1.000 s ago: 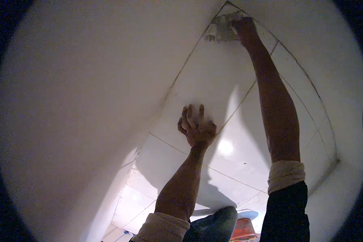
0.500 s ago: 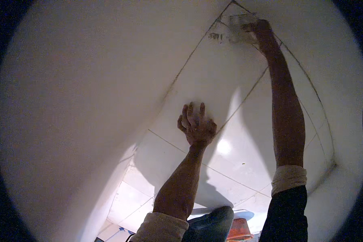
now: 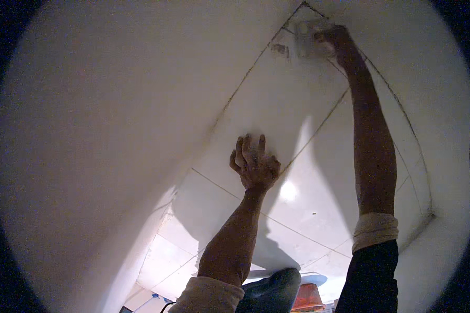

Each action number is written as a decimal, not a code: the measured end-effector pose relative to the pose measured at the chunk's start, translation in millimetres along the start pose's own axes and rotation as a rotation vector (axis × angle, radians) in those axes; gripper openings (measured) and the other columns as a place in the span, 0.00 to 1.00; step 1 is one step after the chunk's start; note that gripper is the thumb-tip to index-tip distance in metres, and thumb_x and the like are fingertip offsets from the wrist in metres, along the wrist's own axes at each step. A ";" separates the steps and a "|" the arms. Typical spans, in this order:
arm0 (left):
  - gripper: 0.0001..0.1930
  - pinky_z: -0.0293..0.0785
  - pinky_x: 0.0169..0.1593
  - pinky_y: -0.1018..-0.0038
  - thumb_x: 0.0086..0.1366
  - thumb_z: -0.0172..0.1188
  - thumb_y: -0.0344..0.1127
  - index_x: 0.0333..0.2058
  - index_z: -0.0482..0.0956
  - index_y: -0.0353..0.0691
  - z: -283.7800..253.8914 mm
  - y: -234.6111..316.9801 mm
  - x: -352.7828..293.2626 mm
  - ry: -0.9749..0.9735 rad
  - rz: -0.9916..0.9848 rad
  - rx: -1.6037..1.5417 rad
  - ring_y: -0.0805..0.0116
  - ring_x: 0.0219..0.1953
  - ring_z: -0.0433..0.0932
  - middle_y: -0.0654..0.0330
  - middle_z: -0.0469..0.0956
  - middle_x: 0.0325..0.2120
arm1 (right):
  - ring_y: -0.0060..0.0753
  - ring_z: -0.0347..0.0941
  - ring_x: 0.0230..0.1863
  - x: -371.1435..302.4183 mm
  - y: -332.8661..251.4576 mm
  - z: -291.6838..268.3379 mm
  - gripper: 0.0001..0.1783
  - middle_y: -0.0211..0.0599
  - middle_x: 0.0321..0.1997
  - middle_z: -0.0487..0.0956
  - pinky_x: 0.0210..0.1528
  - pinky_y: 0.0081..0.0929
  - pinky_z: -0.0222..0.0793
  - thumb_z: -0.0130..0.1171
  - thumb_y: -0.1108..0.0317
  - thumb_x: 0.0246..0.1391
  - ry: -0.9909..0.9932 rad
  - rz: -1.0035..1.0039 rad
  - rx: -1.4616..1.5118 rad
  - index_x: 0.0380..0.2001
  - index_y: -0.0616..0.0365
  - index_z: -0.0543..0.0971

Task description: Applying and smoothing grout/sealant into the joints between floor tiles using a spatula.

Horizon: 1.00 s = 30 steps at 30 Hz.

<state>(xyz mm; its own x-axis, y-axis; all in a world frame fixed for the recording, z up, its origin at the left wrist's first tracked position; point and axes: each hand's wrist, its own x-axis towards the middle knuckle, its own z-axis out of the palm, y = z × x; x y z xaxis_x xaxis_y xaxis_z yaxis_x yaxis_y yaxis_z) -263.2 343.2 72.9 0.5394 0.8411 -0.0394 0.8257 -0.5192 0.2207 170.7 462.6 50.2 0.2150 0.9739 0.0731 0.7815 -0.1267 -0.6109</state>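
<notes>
My left hand (image 3: 257,164) leans on a white tile (image 3: 277,99), fingers apart and nothing in them. Far ahead, by the narrow corner at the top, my right hand (image 3: 335,40) is closed on a pale, flat, rectangular tool (image 3: 307,39). Blur hides its exact kind; it appears to lie against the tiled surface. Just left of it is a small dark smear (image 3: 280,50) on the tile. Dark joints (image 3: 249,70) run along the tile edges and meet at that corner.
Plain pale walls (image 3: 99,130) rise at left and right. At the lower edge are my bent knee (image 3: 277,289) and an orange-red bucket (image 3: 308,298) with a pale bluish rim-like shape (image 3: 314,279) behind it. A bright light patch (image 3: 288,190) falls on the tiles.
The pale tool has shifted slightly with my right hand, and the dark smear beside it looks a little different in shape. My left hand stays in place.
</notes>
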 end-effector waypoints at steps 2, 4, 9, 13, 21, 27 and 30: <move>0.33 0.48 0.65 0.44 0.58 0.56 0.49 0.63 0.68 0.52 -0.3 0.9 0.8 -0.019 -0.013 0.014 0.50 0.71 0.48 0.52 0.57 0.66 | 0.40 0.78 0.38 8.4 12.5 -7.4 0.17 0.39 0.39 0.84 0.45 0.39 0.78 0.65 0.71 0.48 0.107 -0.552 -0.120 0.44 0.52 0.83; 0.31 0.48 0.65 0.45 0.58 0.55 0.49 0.62 0.70 0.52 -0.6 2.0 1.5 -0.056 -0.029 0.027 0.50 0.71 0.49 0.52 0.58 0.66 | 0.43 0.78 0.38 15.8 22.8 -7.9 0.19 0.41 0.40 0.84 0.49 0.43 0.75 0.67 0.71 0.46 0.019 -0.226 -0.196 0.45 0.52 0.82; 0.30 0.49 0.64 0.44 0.58 0.55 0.49 0.61 0.72 0.52 2.1 0.9 5.4 0.049 0.011 -0.027 0.50 0.70 0.52 0.52 0.58 0.66 | 0.45 0.78 0.42 26.8 33.1 6.5 0.23 0.40 0.46 0.83 0.52 0.45 0.73 0.71 0.72 0.41 0.078 -0.158 -0.025 0.46 0.50 0.82; 0.31 0.50 0.63 0.43 0.57 0.56 0.48 0.61 0.72 0.52 4.5 0.0 6.5 0.057 0.015 -0.031 0.48 0.70 0.54 0.52 0.58 0.66 | 0.48 0.78 0.42 24.1 28.3 10.5 0.21 0.41 0.45 0.83 0.50 0.43 0.74 0.71 0.66 0.42 0.075 -0.263 -0.057 0.44 0.50 0.82; 0.32 0.48 0.64 0.44 0.58 0.55 0.49 0.63 0.70 0.52 3.6 0.8 11.6 0.054 0.014 -0.036 0.48 0.70 0.53 0.51 0.60 0.65 | 0.46 0.76 0.48 11.1 3.9 6.0 0.19 0.40 0.49 0.81 0.53 0.40 0.71 0.68 0.62 0.45 0.043 -0.375 -0.151 0.43 0.51 0.82; 0.30 0.53 0.62 0.42 0.61 0.54 0.47 0.63 0.69 0.47 0.0 3.6 14.8 0.054 0.025 -0.049 0.44 0.68 0.57 0.50 0.64 0.64 | 0.43 0.75 0.50 7.7 -3.8 12.1 0.16 0.42 0.50 0.80 0.54 0.38 0.69 0.66 0.59 0.49 -0.059 -0.135 0.028 0.40 0.52 0.83; 0.30 0.53 0.62 0.42 0.61 0.55 0.46 0.63 0.69 0.47 0.8 4.2 15.2 0.047 0.019 -0.060 0.44 0.68 0.57 0.49 0.64 0.64 | 0.41 0.76 0.50 -5.5 -1.7 14.4 0.16 0.44 0.47 0.81 0.54 0.39 0.70 0.65 0.58 0.51 -0.032 -0.111 0.151 0.40 0.54 0.84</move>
<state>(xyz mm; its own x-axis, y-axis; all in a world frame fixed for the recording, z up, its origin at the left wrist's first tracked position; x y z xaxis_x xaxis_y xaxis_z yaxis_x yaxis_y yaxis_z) -251.4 353.7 72.5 0.5453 0.8382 0.0103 0.8034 -0.5261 0.2788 159.8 460.1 39.5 0.1115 0.9861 0.1234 0.7019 0.0097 -0.7122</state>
